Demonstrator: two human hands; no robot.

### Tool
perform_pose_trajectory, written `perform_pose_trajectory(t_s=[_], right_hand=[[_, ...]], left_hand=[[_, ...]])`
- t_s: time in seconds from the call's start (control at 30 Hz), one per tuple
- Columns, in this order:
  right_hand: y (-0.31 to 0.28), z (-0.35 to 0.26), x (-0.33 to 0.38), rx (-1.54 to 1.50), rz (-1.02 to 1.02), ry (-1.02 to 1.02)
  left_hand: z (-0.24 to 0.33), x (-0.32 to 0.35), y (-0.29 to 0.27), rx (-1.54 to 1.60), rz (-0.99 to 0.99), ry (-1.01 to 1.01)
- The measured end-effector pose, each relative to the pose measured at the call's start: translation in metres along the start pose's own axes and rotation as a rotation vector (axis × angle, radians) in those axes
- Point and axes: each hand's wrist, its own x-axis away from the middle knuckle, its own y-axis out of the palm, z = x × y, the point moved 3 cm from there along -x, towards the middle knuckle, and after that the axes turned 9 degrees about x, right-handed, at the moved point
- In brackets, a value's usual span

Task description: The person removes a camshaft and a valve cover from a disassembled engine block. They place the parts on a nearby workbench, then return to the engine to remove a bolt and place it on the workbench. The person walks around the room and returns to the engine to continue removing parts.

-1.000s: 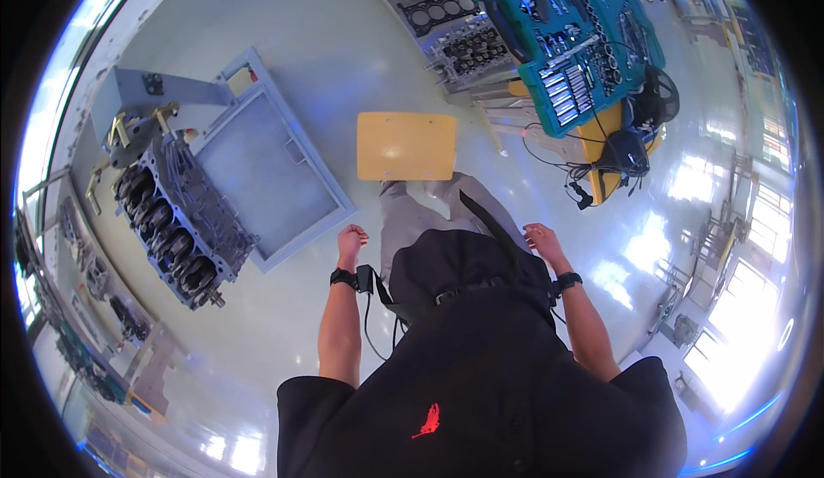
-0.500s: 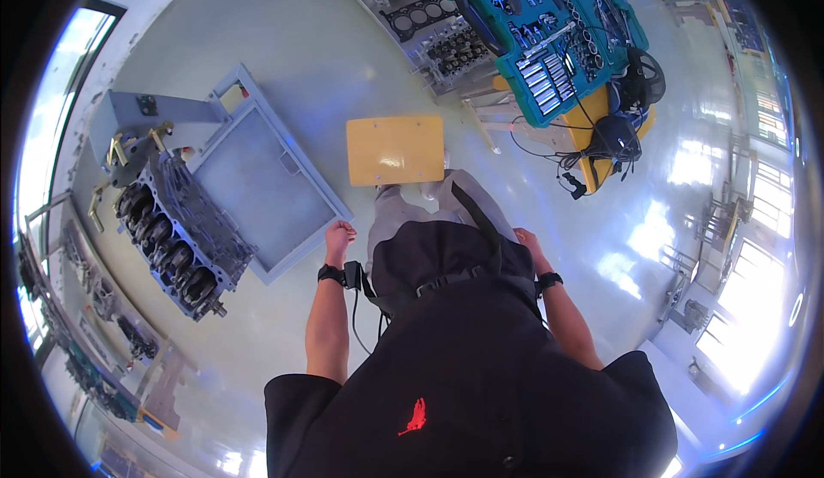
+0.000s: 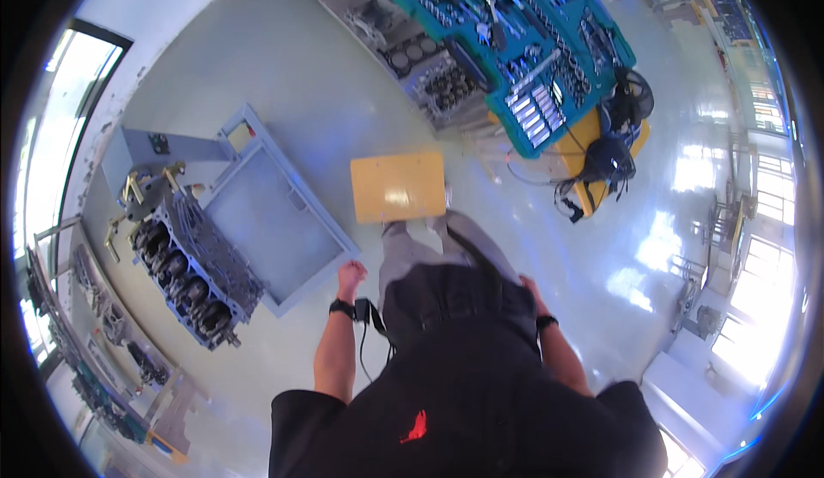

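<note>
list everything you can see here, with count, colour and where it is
engine block: 1, dark grey metal, on a stand at the left
tray table: 1, pale blue-grey, empty, beside the engine block, nearest the left hand
wooden stool top: 1, yellow-tan, on the floor just ahead of the person
tool board: 1, teal, covered with sockets and wrenches, upper middle
engine parts: several, grey, left of the tool board
fan: 1, black, right of the tool board
yellow cart: 1, yellow, under the tool board's right end
floor: pale grey, glossy
apron: 1, dark, worn by the person
left hand: 1, empty, black wristband, near the tray table's corner
right hand: 1, mostly hidden behind the apron, black wristband
</note>
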Motion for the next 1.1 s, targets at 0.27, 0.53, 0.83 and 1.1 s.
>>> perform_pose_trajectory(t_s=[0.27,0.53,0.83,1.1], right_hand=[[-0.002,0.015,0.068,0.355,0.176,0.09],[-0.012,0.019,0.055,0.247,0.241,0.121],[-0.057,0.064,0.083,-0.071,0.283,-0.069],[-0.172,0.206,0.192,-0.325,0.599,-0.08]], left_hand=[[0.017,-0.019,0.014,-0.27,-0.009,-0.077],[0.048,-0.015,0.051,-0.226,-0.05,0.085],[-0.012,0.057,0.1,-0.457,-0.021,0.062],[-0.134,0.114,0.162,-1.247,-0.531,0.135]])
